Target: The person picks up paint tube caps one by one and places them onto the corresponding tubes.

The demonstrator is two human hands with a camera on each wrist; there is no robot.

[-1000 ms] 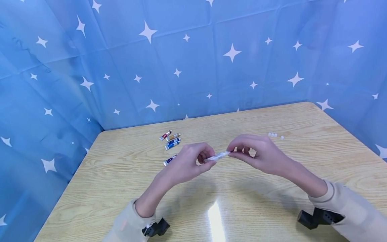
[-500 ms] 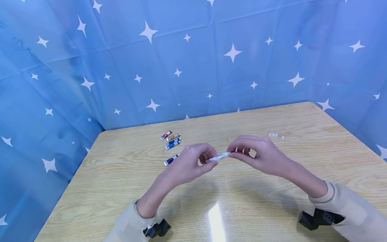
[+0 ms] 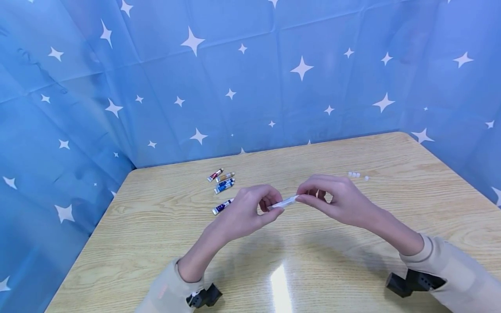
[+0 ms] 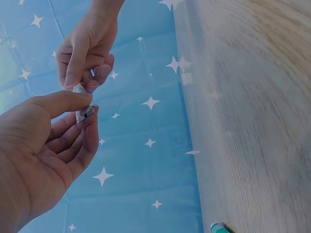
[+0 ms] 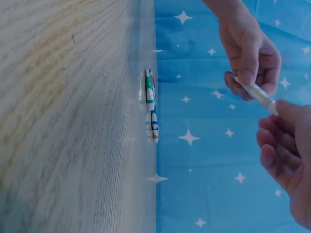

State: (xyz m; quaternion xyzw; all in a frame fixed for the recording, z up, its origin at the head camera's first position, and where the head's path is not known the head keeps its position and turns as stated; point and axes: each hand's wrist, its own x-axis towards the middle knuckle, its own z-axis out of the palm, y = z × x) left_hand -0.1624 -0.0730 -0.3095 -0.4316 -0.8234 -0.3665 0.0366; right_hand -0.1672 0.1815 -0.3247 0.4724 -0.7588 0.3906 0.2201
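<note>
A slim white-and-silver tube, like a small paint tube [image 3: 287, 202], is held above the table between both hands. My left hand [image 3: 250, 212] pinches its flat end between thumb and fingers. The thumb and fingertips of my right hand [image 3: 338, 198] pinch the other, white end, which they mostly cover. In the right wrist view the tube [image 5: 261, 95] slants between the two hands. The left wrist view shows only short parts of the tube [image 4: 82, 114] between the fingers.
Several small tubes lie left of the hands: red [image 3: 215, 175], gold [image 3: 225, 177], blue [image 3: 224, 187] and dark blue [image 3: 222, 207], the last partly behind my left hand. Small white cap-like pieces [image 3: 354, 174] lie at the right. A starry blue cloth [image 3: 250, 87] hangs behind the table.
Both hands keep their hold on the tube and have drifted very slightly right. The right fingertips have shifted a little at its white end.
</note>
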